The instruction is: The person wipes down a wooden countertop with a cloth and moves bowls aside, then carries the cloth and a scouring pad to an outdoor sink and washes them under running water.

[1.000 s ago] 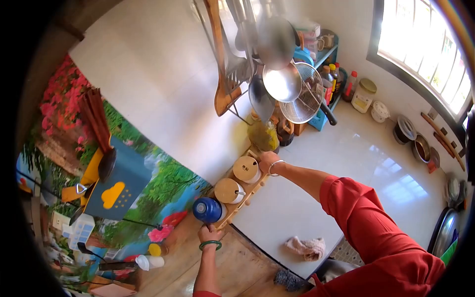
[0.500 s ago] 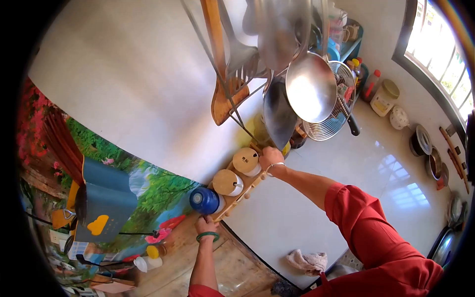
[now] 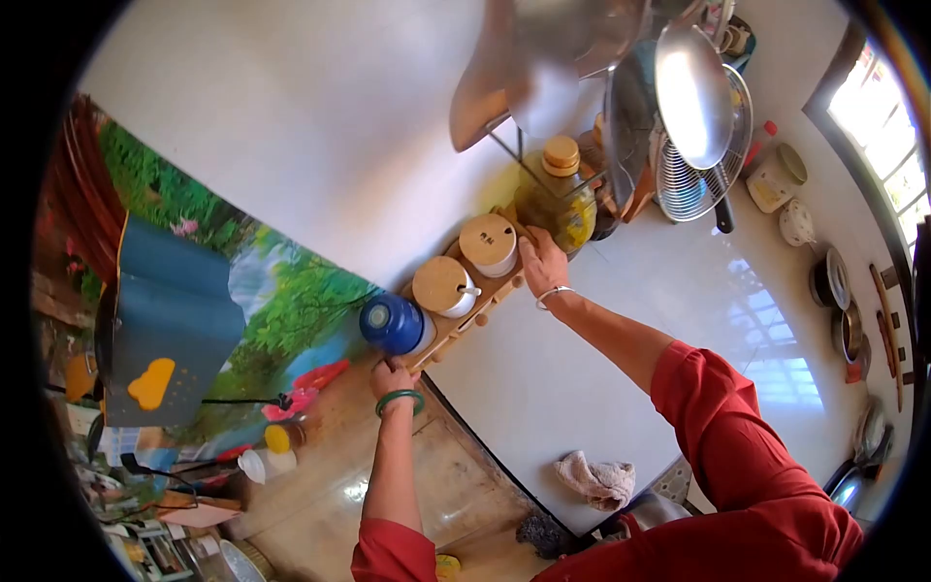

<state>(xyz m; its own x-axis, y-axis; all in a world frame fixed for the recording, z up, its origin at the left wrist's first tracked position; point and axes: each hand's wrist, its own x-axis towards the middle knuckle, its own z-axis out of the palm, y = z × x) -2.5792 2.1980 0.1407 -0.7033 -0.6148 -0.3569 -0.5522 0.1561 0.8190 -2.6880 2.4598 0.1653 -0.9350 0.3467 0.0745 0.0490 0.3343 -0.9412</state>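
Our left hand [image 3: 391,376] grips the near end of the wooden rack [image 3: 475,321] spanning our hands | blue bottle [image 3: 391,324] and lidded jars [image 3: 442,285] already in it | our right hand [image 3: 543,260] grips its far end; release not yet done | just beyond: oil bottle [image 3: 551,206]

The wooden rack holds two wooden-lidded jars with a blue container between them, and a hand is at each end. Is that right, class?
Not quite: the blue container is not between the two wooden-lidded jars. The head view shows it at the end of the wooden rack nearest the left hand, with the jars side by side. The rest stands.
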